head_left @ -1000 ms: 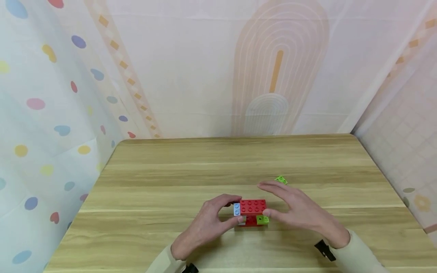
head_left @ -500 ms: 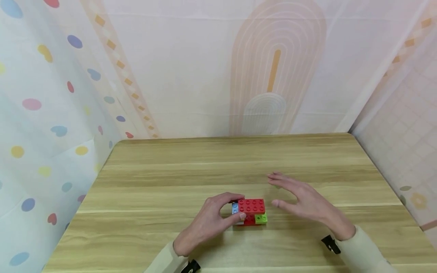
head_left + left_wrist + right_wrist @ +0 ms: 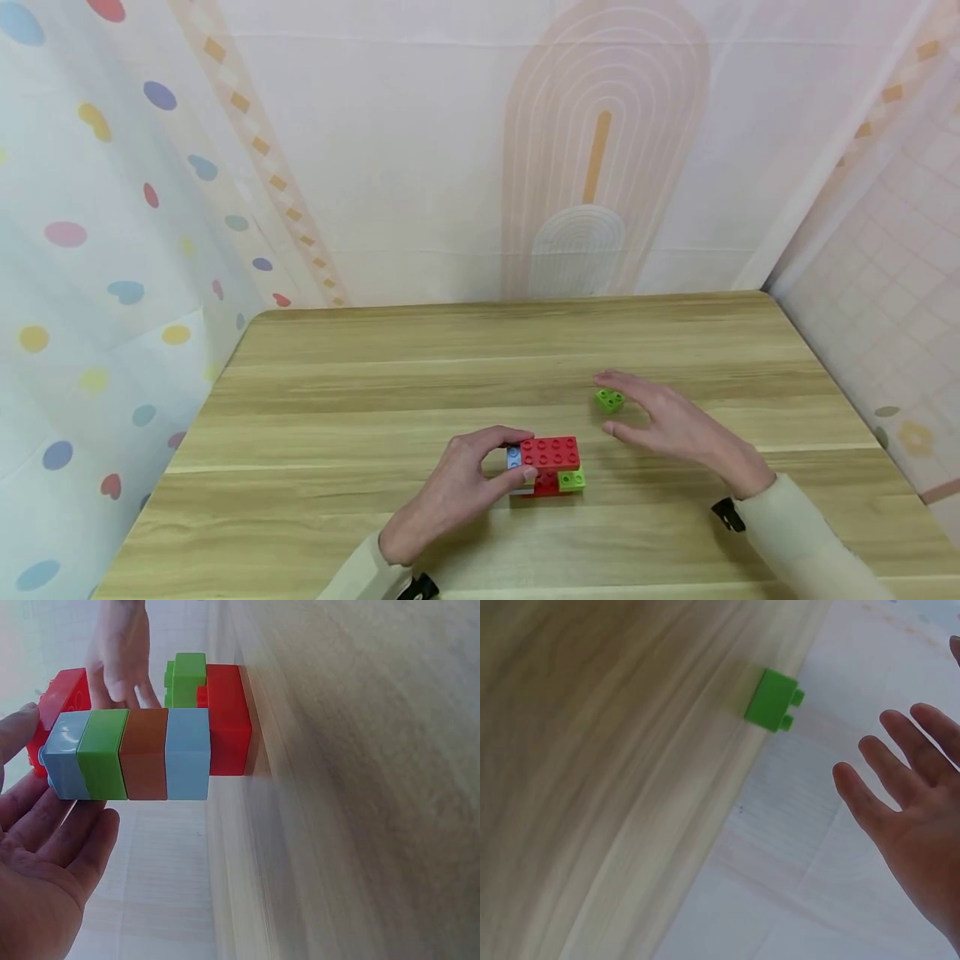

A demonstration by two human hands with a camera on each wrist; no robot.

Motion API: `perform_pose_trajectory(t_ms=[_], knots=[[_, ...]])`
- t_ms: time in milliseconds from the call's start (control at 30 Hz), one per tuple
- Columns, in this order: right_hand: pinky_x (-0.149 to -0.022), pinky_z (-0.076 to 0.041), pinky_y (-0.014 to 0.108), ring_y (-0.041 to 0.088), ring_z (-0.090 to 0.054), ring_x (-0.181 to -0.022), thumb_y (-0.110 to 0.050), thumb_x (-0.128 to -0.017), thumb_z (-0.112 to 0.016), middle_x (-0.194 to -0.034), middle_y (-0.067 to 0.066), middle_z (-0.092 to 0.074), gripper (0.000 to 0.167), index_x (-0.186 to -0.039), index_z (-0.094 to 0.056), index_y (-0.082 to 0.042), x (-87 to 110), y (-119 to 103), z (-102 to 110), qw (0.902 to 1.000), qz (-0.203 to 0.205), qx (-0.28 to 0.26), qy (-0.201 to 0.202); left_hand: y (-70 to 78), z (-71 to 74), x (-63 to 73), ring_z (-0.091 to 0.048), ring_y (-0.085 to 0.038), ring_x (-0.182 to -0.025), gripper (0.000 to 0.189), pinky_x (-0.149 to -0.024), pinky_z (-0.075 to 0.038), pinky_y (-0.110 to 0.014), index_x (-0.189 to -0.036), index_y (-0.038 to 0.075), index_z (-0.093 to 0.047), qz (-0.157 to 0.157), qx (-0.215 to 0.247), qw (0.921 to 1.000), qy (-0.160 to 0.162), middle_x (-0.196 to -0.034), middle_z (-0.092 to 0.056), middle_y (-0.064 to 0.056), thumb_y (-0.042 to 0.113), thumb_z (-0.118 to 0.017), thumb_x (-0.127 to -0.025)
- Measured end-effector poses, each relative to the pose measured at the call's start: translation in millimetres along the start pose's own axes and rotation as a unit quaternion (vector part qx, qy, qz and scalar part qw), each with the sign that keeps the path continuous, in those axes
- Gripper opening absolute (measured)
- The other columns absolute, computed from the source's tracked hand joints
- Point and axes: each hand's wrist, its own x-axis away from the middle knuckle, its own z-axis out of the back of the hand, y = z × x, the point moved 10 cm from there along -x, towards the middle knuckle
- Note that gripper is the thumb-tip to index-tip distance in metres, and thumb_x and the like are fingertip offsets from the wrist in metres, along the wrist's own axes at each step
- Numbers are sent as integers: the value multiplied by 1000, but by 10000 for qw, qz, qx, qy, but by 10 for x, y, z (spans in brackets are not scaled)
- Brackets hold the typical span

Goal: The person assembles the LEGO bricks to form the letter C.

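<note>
My left hand [image 3: 452,492] grips the upper left of a toy-brick build, with the thumb in front and the fingers behind. The build has a red base [image 3: 229,720] and a column of light blue, brown [image 3: 144,754] and green bricks. A studded red brick [image 3: 551,452] lies across the top, and a lime green brick [image 3: 572,480] sits on the base's right end. Beyond it, my right hand [image 3: 671,423] hovers with thumb and fingers spread around a loose green brick [image 3: 611,402], apart from it. That brick [image 3: 771,700] stands studs up in the right wrist view.
The wooden table [image 3: 360,392] extends around both hands. A patterned cloth [image 3: 420,150] hangs behind its back edge, and a dotted cloth [image 3: 97,400] hangs along the left side.
My right hand has left the right side of the build and moved right and away from me to the loose green brick. The left hand keeps its grip on the build.
</note>
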Motion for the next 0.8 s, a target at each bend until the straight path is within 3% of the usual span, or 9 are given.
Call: perform_pose_trajectory(t_ms=[467,800], knots=[[-113,-40,62,44,-48,-138,-27,-98,-72,-152,21,-51,63,-150,-48,0,-88,260,-45,9974,-482,-64,-539,22,-1,-2,-69,-10,-101,36,-88,-60,-43,-127,12,-70,-199,-2,9998,18,-116,-75,2,31,-76,-97],[-113,-40,60,43,-48,-139,-23,-99,-72,-152,21,-51,61,-150,-48,1,-124,371,-120,9945,-547,-110,-887,16,-8,-1,-69,-9,-101,37,-87,-61,-41,-128,11,-70,-160,79,9998,-63,-117,-75,0,30,-75,-97]])
